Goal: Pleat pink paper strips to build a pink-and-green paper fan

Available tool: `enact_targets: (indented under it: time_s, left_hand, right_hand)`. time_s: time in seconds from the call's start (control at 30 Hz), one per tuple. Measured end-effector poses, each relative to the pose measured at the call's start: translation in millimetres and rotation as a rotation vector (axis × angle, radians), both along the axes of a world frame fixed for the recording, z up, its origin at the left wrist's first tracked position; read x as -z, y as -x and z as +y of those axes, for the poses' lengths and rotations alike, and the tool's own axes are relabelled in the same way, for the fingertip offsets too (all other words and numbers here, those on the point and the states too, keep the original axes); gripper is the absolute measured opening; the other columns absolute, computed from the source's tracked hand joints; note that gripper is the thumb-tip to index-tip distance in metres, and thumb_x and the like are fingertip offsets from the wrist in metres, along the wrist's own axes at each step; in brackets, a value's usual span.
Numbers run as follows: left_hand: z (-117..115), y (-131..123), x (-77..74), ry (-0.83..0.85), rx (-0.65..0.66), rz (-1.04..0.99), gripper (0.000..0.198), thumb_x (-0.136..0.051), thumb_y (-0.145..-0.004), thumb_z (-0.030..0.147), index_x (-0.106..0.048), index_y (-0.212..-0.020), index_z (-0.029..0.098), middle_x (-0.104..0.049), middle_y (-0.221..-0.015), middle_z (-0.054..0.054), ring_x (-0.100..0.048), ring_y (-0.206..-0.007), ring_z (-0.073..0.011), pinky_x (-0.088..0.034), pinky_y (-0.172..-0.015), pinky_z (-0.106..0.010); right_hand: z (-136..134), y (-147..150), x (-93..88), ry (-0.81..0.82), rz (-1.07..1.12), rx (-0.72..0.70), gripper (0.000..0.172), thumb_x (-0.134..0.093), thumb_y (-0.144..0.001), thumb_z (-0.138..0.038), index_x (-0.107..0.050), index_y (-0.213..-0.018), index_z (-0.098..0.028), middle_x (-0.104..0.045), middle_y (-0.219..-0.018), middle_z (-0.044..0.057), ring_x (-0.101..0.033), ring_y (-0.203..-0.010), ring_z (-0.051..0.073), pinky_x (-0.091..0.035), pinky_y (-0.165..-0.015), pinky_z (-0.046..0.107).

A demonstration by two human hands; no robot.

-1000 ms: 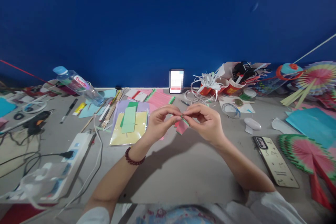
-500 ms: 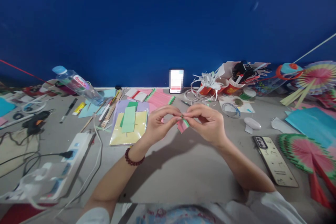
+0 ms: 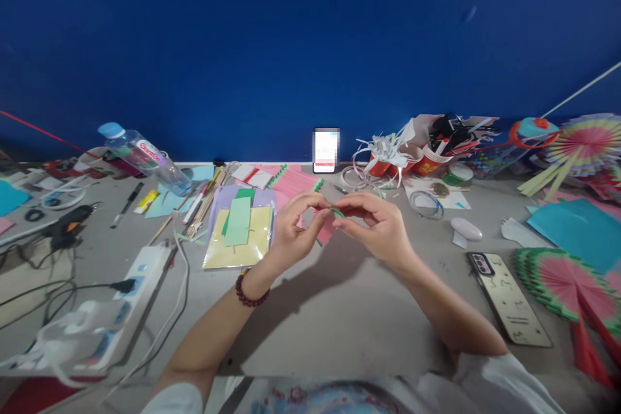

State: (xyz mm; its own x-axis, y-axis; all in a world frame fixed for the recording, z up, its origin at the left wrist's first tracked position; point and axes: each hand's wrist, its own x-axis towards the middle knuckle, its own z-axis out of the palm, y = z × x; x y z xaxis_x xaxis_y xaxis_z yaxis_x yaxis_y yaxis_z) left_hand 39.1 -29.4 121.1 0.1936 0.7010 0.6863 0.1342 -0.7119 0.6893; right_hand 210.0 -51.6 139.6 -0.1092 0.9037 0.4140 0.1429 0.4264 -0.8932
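Note:
Both my hands meet above the middle of the grey table (image 3: 310, 310). My left hand (image 3: 294, 229), with a dark red bead bracelet (image 3: 250, 294) on its wrist, pinches a small folded pink paper piece with a green edge (image 3: 328, 225). My right hand (image 3: 376, 226) pinches the same piece from the right, fingertips closed on its green edge. The piece is held a little above the table, mostly hidden between the fingers.
Coloured paper sheets (image 3: 239, 229) lie left of my hands, pink pleated paper (image 3: 295, 182) behind. A power strip (image 3: 140, 284), glue gun (image 3: 65, 226) and bottle (image 3: 140, 155) sit at the left. A phone (image 3: 509, 297), white mouse (image 3: 466, 228) and paper fans (image 3: 563, 281) lie right. Red cups (image 3: 427, 158) stand at the back.
My hands have shifted slightly left and up. The pink piece has turned flatter and tucked further between my fingers; my right fingers have stretched out along it.

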Motion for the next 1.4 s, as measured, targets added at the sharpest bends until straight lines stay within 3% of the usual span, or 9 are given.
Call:
enact_targets:
  time_s: [0.17,0.53,0.77,0.87,0.97,1.13,1.23,1.4]
  left_hand:
    - [-3.6,-3.5,1.7,-0.011,-0.044,-0.034,0.005,-0.060,-0.088,0.016,-0.063,-0.091,0.018,-0.066,-0.087,-0.004,-0.062,-0.083,-0.0146,-0.050,-0.077,-0.027]
    - [-6.8,-4.4,1.8,0.077,0.028,-0.105,0.006,-0.059,-0.089,0.019,-0.063,-0.093,0.018,-0.065,-0.087,-0.005,-0.061,-0.084,-0.0153,-0.050,-0.077,-0.029]
    - [-4.9,-3.1,0.0,0.082,-0.016,-0.071,0.009,-0.059,-0.089,0.024,-0.064,-0.090,0.017,-0.066,-0.085,-0.006,-0.062,-0.082,-0.0156,-0.051,-0.075,-0.028]
    - [-5.5,-3.1,-2.4,0.068,-0.023,-0.036,0.006,-0.061,-0.088,0.021,-0.066,-0.089,0.018,-0.068,-0.085,-0.005,-0.063,-0.082,-0.0156,-0.051,-0.076,-0.028]
    - [-7.1,-4.0,-3.2,0.072,-0.015,-0.025,0.005,-0.062,-0.087,0.019,-0.067,-0.086,0.018,-0.069,-0.083,-0.005,-0.064,-0.080,-0.0152,-0.051,-0.074,-0.028]
    - [-9.7,-7.7,0.0,0.212,0.015,-0.125,0.006,-0.064,-0.087,0.023,-0.066,-0.090,0.018,-0.069,-0.086,-0.005,-0.065,-0.083,-0.0155,-0.053,-0.077,-0.028]
    - [-9.8,-9.0,-0.2,0.349,0.088,-0.240,0.020,-0.067,-0.084,0.025,-0.060,-0.102,0.020,-0.069,-0.091,-0.005,-0.066,-0.086,-0.0155,-0.054,-0.079,-0.029]
    - [-9.4,-8.5,-4.1,0.411,0.101,-0.012,0.023,-0.070,-0.081,0.029,-0.067,-0.101,0.019,-0.072,-0.098,-0.007,-0.066,-0.091,-0.0173,-0.054,-0.080,-0.027]
  right_hand:
    - [-0.6,4.2,7.3,-0.012,-0.038,0.116,0.010,-0.071,-0.079,-0.027,-0.073,-0.089,-0.024,-0.073,-0.084,0.002,-0.069,-0.077,0.016,-0.059,-0.071,0.029]
    - [-1.5,4.2,-1.6,-0.060,0.123,0.056,0.008,-0.072,-0.076,-0.016,-0.073,-0.077,-0.024,-0.072,-0.077,0.001,-0.067,-0.075,0.015,-0.055,-0.066,0.027]
    - [0.0,-2.8,-2.3,-0.028,0.010,0.005,0.010,-0.067,-0.083,-0.023,-0.073,-0.090,-0.025,-0.072,-0.089,0.003,-0.066,-0.082,0.016,-0.054,-0.070,0.029]
    - [0.7,-3.5,0.7,-0.010,-0.048,0.015,0.025,-0.076,-0.075,-0.024,-0.072,-0.100,-0.026,-0.072,-0.094,0.003,-0.066,-0.084,0.017,-0.055,-0.076,0.031]
    - [1.8,-2.5,4.0,0.005,-0.077,0.053,0.017,-0.075,-0.076,-0.027,-0.074,-0.093,-0.026,-0.073,-0.090,0.003,-0.066,-0.081,0.018,-0.055,-0.074,0.032]
    - [6.0,-2.6,5.7,-0.002,0.001,0.080,0.006,-0.075,-0.075,-0.026,-0.075,-0.081,-0.024,-0.073,-0.082,0.003,-0.067,-0.080,0.019,-0.054,-0.071,0.032]
    - [9.2,-3.9,4.1,0.000,0.060,0.084,0.005,-0.075,-0.074,-0.023,-0.074,-0.079,-0.025,-0.073,-0.081,0.003,-0.067,-0.078,0.017,-0.054,-0.070,0.031]
    - [13.0,-4.8,3.7,0.047,0.168,0.035,0.005,-0.077,-0.070,-0.023,-0.072,-0.072,-0.024,-0.072,-0.076,0.001,-0.066,-0.077,0.016,-0.053,-0.073,0.032]
